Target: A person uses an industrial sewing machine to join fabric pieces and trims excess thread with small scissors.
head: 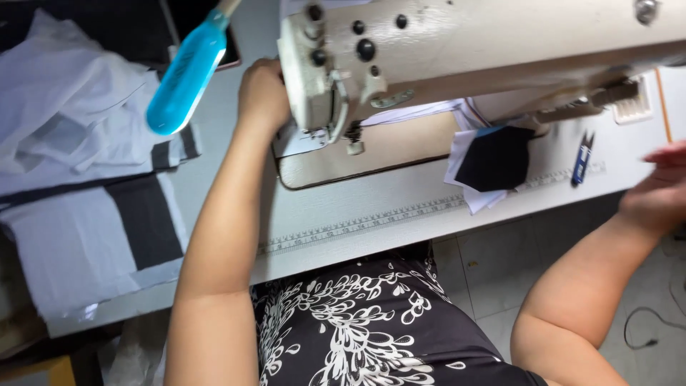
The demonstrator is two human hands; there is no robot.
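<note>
A cream industrial sewing machine point(457, 43) stands on a white table point(400, 207). My left hand point(261, 93) reaches behind the machine's head at its left end, fingers hidden behind it. My right hand point(661, 189) is at the far right edge over the table's front corner, blurred and cut off by the frame, with fingers stretched out and nothing seen in it. White cloth point(418, 112) lies under the machine arm near the needle point(353, 139).
A stack of black and white fabric pieces point(493, 161) lies under the machine arm. Blue thread snips point(582, 159) rest beside it. A turquoise lamp head point(186, 71) hangs at the upper left. Piles of white and grey fabric point(71, 171) cover the table's left side. A measuring tape strip point(371, 221) runs along the table.
</note>
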